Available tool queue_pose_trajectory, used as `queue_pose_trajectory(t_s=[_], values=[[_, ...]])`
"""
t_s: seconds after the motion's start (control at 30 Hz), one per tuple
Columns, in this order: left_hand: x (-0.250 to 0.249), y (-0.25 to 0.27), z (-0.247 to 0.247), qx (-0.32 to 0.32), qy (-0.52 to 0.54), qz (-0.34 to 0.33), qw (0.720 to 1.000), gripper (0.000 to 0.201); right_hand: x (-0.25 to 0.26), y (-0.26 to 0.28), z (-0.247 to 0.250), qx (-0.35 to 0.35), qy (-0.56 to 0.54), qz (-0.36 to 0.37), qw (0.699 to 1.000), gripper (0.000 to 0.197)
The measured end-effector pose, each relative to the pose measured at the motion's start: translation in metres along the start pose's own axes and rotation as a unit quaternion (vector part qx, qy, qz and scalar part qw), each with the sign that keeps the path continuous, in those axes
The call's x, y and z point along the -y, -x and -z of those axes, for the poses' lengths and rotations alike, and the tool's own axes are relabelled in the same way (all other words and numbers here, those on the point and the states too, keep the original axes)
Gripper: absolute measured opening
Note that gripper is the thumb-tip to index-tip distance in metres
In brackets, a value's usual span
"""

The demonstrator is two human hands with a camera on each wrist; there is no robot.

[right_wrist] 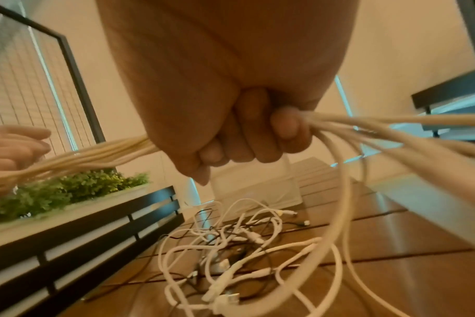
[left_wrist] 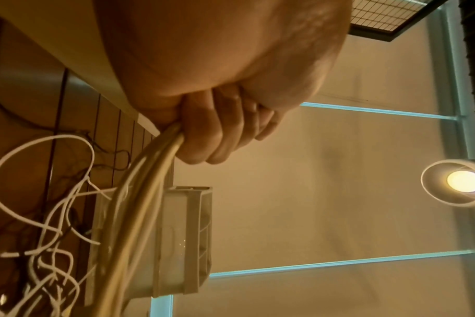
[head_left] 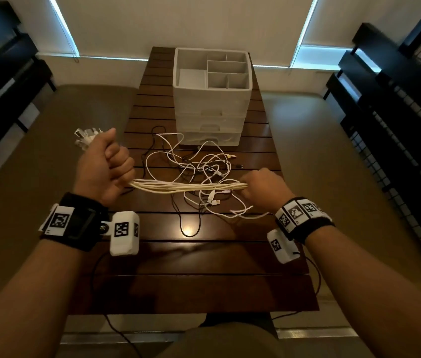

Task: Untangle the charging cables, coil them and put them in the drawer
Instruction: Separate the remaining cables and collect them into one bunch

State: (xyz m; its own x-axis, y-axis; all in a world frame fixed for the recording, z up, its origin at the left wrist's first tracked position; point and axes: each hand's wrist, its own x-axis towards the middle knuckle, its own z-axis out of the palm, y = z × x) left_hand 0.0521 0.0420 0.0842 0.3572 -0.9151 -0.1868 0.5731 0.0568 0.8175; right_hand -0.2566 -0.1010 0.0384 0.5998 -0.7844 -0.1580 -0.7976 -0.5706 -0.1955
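A bundle of several white cables (head_left: 188, 186) stretches taut between my two hands above the table. My left hand (head_left: 106, 166) grips one end in a fist, with the plugs (head_left: 85, 136) sticking out past it to the left. My right hand (head_left: 261, 187) grips the other end, fingers curled round the strands (right_wrist: 339, 122). Loose ends hang from the right fist to a tangle of white and black cables (head_left: 199, 166) on the table. A white drawer unit (head_left: 210, 99) stands behind the tangle; its drawers look closed. The left wrist view shows the bundle (left_wrist: 155, 167) leaving my fist.
The dark slatted wooden table (head_left: 204, 257) is narrow, with floor on both sides. The drawer unit has an open divided tray (head_left: 227, 71) on top. Black shelving (head_left: 395, 104) lines the right side and black furniture the left. A planter with green leaves (right_wrist: 68, 193) shows in the right wrist view.
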Motion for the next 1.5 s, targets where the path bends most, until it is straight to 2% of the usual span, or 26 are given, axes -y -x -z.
queue_pose_trajectory(t_s=[0.07,0.13,0.23,0.27,0.3,0.37,0.4,0.47,0.53,0.6,0.67,0.8,0.87,0.93,0.97,1.03,1.13,1.23,1.33,1.4,1.5], values=[[0.002,-0.001,0.007,-0.032,-0.018,0.008,0.999,0.057,-0.009,0.004,0.003,-0.039,0.031,-0.021,0.999,0.031],[0.009,-0.002,0.011,-0.049,-0.037,0.016,0.998,0.056,-0.01,0.008,0.012,-0.136,0.018,-0.019,0.99,0.041],[0.016,-0.003,0.012,-0.054,-0.051,0.019,0.997,0.056,-0.002,0.012,0.031,-0.305,-0.029,0.011,0.952,0.044],[0.017,-0.003,0.011,-0.055,-0.053,0.02,0.997,0.056,-0.002,0.013,0.037,-0.307,-0.032,0.023,0.951,0.043],[0.016,-0.003,0.01,-0.055,-0.054,0.021,0.997,0.056,-0.003,0.012,0.038,-0.258,-0.013,0.03,0.966,0.043],[0.013,-0.002,0.009,-0.052,-0.049,0.023,0.997,0.056,-0.011,0.012,0.031,-0.072,0.079,-0.005,0.994,0.036],[0.013,0.0,0.008,-0.049,-0.047,0.024,0.997,0.056,-0.018,0.013,0.024,0.007,0.119,-0.04,0.992,0.035],[0.016,0.002,0.005,-0.044,-0.053,0.022,0.997,0.054,-0.027,0.017,0.014,0.078,0.152,-0.112,0.979,0.04],[0.023,0.003,0.004,-0.045,-0.06,0.019,0.997,0.053,-0.031,0.018,0.014,0.069,0.167,-0.16,0.97,0.043],[0.029,0.002,0.004,-0.049,-0.065,0.021,0.996,0.053,-0.033,0.015,0.02,0.024,0.181,-0.173,0.968,0.04],[0.031,0.001,0.005,-0.053,-0.075,0.023,0.996,0.054,-0.031,0.014,0.023,-0.011,0.17,-0.167,0.971,0.03],[0.029,0.003,0.007,-0.072,-0.104,0.017,0.992,0.054,-0.016,0.014,0.007,0.034,0.132,-0.115,0.984,0.035],[0.032,0.005,0.001,-0.085,-0.158,0.002,0.984,0.051,-0.005,0.014,0.003,0.014,0.113,-0.092,0.989,0.031],[0.041,0.008,-0.015,-0.072,-0.263,-0.017,0.962,0.041,0.009,0.012,0.003,-0.008,0.087,-0.07,0.994,0.032],[0.048,0.01,-0.027,-0.041,-0.326,-0.024,0.944,0.034,0.019,0.01,0.004,-0.011,0.08,-0.052,0.995,0.032],[0.067,0.012,-0.052,0.05,-0.428,-0.032,0.902,0.027,0.04,0.008,0.009,-0.014,0.082,-0.012,0.996,0.026],[0.095,0.007,-0.071,0.18,-0.511,-0.03,0.84,0.03,0.063,0.004,0.017,-0.044,0.101,0.037,0.993,0.018],[0.101,-0.005,-0.066,0.172,-0.555,-0.042,0.813,0.025,0.061,0.006,0.019,-0.063,0.088,0.057,0.992,0.016],[0.096,-0.005,-0.065,0.183,-0.593,-0.034,0.783,0.013,0.056,0.011,0.021,-0.067,0.07,0.08,0.992,0.022],[0.094,0.0,-0.074,0.206,-0.583,-0.038,0.784,0.016,0.056,0.012,0.026,-0.075,0.065,0.083,0.992,0.021],[0.095,0.001,-0.079,0.209,-0.581,-0.085,0.782,0.015,0.056,0.011,0.032,-0.086,0.068,0.084,0.99,0.017]])
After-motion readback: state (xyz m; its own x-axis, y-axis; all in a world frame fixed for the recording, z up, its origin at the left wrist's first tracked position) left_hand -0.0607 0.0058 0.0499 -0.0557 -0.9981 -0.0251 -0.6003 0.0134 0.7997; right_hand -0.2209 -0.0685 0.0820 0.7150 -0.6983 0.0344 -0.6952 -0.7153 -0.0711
